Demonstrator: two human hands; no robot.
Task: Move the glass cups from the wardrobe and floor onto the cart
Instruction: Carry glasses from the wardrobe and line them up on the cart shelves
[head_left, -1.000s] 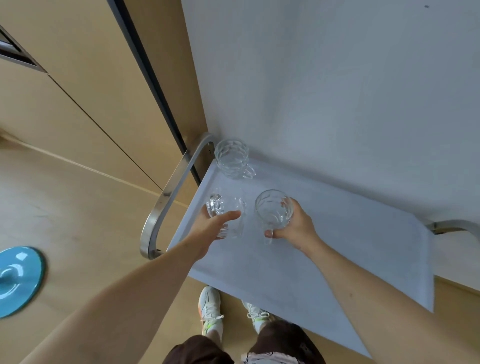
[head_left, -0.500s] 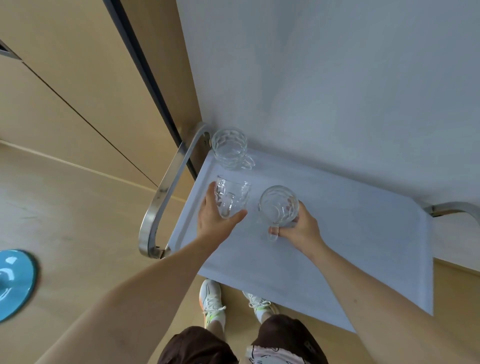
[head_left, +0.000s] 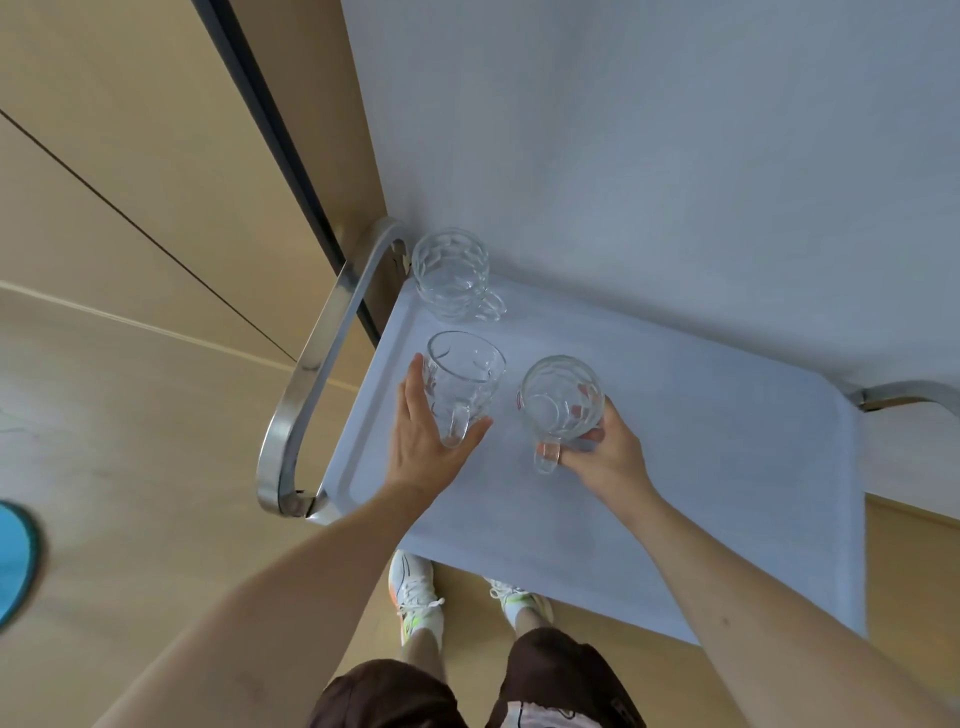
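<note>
Three clear glass cups with handles are over the pale blue cart top (head_left: 701, 467). One glass cup (head_left: 453, 273) stands alone in the far left corner. My left hand (head_left: 423, 441) grips a second glass cup (head_left: 465, 379) from its left side, thumb under the handle. My right hand (head_left: 602, 454) holds a third glass cup (head_left: 561, 402) from its near side, fingers wrapped round it by the handle. Both held cups are upright and sit at or just above the cart surface.
The cart's curved metal handle (head_left: 306, 384) runs along its left end, and another metal handle (head_left: 904, 392) shows at the right. Wooden wardrobe panels (head_left: 130, 156) rise at the left, a pale wall behind. A blue round object (head_left: 13, 561) lies on the wooden floor.
Both hands carried their cups a little farther onto the cart, and the left cup went from tilted to upright. The corner cup stayed put.
</note>
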